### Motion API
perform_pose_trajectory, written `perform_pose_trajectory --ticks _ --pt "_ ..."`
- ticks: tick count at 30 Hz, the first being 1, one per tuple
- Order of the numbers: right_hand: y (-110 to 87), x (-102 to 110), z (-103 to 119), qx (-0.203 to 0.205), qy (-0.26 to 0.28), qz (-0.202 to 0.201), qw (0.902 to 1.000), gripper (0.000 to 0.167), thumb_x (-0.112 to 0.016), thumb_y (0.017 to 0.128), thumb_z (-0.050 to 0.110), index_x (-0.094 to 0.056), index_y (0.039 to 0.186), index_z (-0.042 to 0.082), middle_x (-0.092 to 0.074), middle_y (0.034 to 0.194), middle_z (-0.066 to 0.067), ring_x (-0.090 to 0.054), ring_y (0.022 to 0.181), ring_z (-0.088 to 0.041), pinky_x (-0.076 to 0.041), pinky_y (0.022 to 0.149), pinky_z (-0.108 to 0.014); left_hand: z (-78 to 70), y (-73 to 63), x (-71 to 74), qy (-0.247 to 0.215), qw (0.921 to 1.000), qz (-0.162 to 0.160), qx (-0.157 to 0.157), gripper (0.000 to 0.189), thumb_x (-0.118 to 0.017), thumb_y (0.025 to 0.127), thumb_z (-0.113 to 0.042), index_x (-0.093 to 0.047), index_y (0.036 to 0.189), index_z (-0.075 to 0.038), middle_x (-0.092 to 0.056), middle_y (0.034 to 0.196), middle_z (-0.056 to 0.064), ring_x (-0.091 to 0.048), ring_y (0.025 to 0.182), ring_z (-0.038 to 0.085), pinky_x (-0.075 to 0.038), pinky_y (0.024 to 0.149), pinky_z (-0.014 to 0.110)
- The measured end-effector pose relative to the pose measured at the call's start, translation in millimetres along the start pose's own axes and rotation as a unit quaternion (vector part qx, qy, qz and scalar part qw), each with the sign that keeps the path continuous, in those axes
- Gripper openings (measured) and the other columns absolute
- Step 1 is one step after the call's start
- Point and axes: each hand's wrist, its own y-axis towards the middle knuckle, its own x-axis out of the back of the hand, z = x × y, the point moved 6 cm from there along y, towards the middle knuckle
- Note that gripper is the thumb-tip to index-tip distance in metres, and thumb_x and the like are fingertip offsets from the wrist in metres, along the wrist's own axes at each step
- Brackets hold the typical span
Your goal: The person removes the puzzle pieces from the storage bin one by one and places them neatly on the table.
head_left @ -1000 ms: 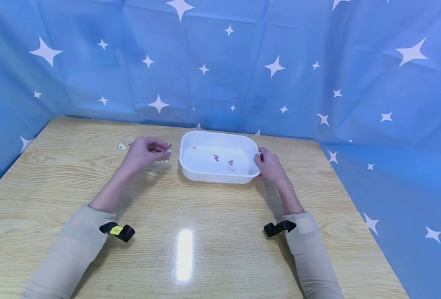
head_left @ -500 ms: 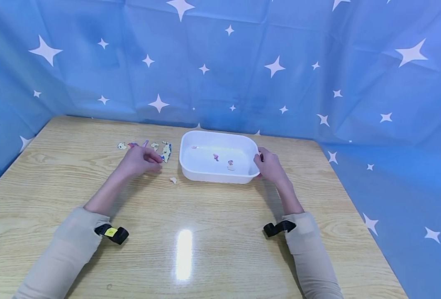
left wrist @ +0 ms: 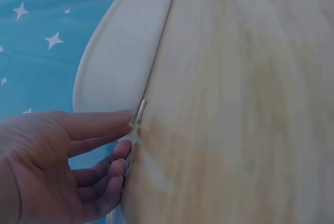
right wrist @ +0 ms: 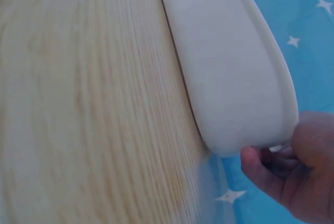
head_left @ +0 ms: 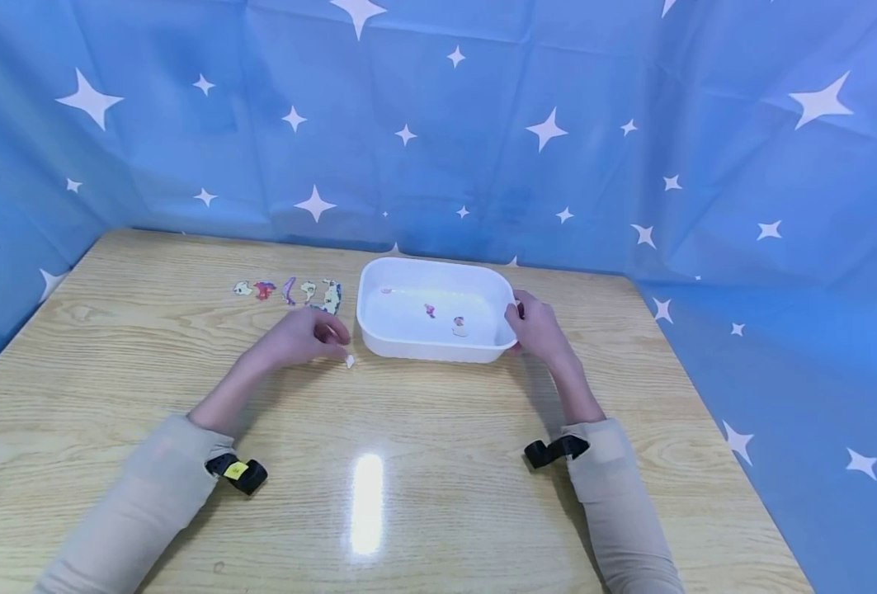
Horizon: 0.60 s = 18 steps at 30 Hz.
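- Pinches a small pale piece (head_left: 350,361) between thumb and forefinger with the left hand (head_left: 306,336), just beside the near left corner of the white tub (head_left: 438,353); cannot tell whether lifted off the table or touching it.
- Curls the other fingers of that hand behind the pinch, apart from the tub in the head view.
- Grips the right end wall of the tub with the right hand (head_left: 539,328), thumb at the rim.
- Has 5 flat cut pieces in a row left of the tub, counting toward it: a pale piece with dark outline (head_left: 242,288), a red piece (head_left: 264,289), a curved purple piece (head_left: 288,290), a second pale piece (head_left: 308,289), and nearest the tub a large cream piece with blue edging (head_left: 331,294).
- Contains, on the floor of the tub, a small pink piece (head_left: 386,290) near its left end, a purple-pink piece (head_left: 429,311) about midway, and a cream-and-pink patch (head_left: 459,327) right of that; cannot tell whether 1 piece or 2.
- Spreads a wooden table (head_left: 468,495) under and around the tub.
- Hangs a blue backdrop (head_left: 438,181) with white stars behind the tub.
- Wears 2 light sleeves on the near side of the tub.
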Motion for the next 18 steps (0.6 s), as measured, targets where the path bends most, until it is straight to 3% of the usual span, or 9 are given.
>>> perform_pose_trajectory --ticks 9,14,18 --pt "-0.1 0.6 -0.6 -0.001 -0.003 0.001 1.0 0.046 -0.039 0.106 0.015 -0.043 0.145 -0.008 -0.057 0.08 -0.02 -0.065 0.052 -0.029 -0.056 0.049 -0.037 -4.9 0.5 -8.7 0.012 0.9996 0.025 -0.003 0.005 -0.079 0.086 -0.007 -0.074 0.087 -0.006 -0.068 0.081 0.003 -0.058 0.077 0.019 -0.047 0.068 0.03" --pt "0.3 0.2 -0.2 0.0 -0.005 -0.001 1.0 0.047 -0.039 0.105 0.015 -0.043 0.145 -0.009 -0.058 0.081 -0.019 -0.065 0.051 -0.026 -0.056 0.049 -0.036 4.5 1.2 4.5 0.012 0.9999 -0.003 0.004 0.01 -0.076 0.091 -0.012 -0.078 0.097 -0.005 -0.073 0.086 0.002 -0.064 0.077 0.017 -0.052 0.069 0.03" --pt "0.3 0.0 0.4 -0.001 -0.004 0.002 1.0 0.047 -0.039 0.106 0.016 -0.043 0.145 -0.008 -0.058 0.082 -0.02 -0.065 0.052 -0.027 -0.057 0.05 -0.038 12.5 -1.0 17.3 0.002 0.9993 -0.024 0.027 0.019 -0.069 0.096 -0.009 -0.076 0.109 0.003 -0.075 0.092 0.01 -0.069 0.081 0.021 -0.058 0.074 0.034"
